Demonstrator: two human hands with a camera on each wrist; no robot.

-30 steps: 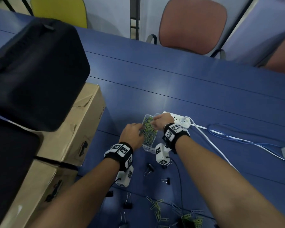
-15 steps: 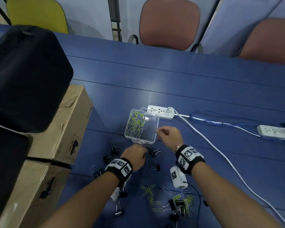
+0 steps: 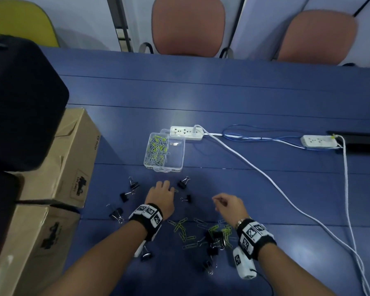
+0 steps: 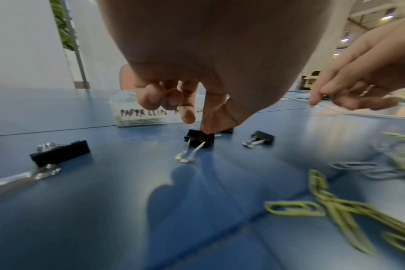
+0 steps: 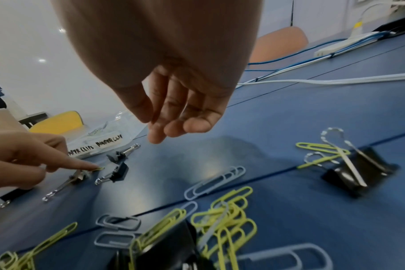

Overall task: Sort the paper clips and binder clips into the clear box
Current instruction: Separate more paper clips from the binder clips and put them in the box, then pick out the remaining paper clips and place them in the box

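Note:
The clear box (image 3: 175, 154) stands mid-table; its left compartment holds several yellow-green and grey paper clips (image 3: 157, 150), and its front carries handwritten labels (image 4: 142, 112). My left hand (image 3: 166, 185) is just in front of it, index fingertip (image 4: 207, 130) pressing a yellow-green paper clip (image 5: 99, 169) onto the table while the other fingers curl under. Black binder clips (image 3: 183, 183) (image 4: 198, 140) lie around that hand. My right hand (image 3: 217, 201) (image 5: 164, 126) hovers loosely curled and holds nothing. Loose paper clips (image 3: 185, 230) and binder clips (image 3: 213, 251) lie between my wrists.
A white power strip (image 3: 186, 133) touches the box's far side, and its cables (image 3: 265, 174) run right to a second strip (image 3: 318, 142). Cardboard boxes (image 3: 58, 159) and a black bag (image 3: 19, 103) fill the left. Chairs (image 3: 188, 26) stand beyond the blue table (image 3: 222, 92).
Both hands have drawn back from the clear box toward me. The left has come down onto the table among the binder clips; the right has moved back and to the right.

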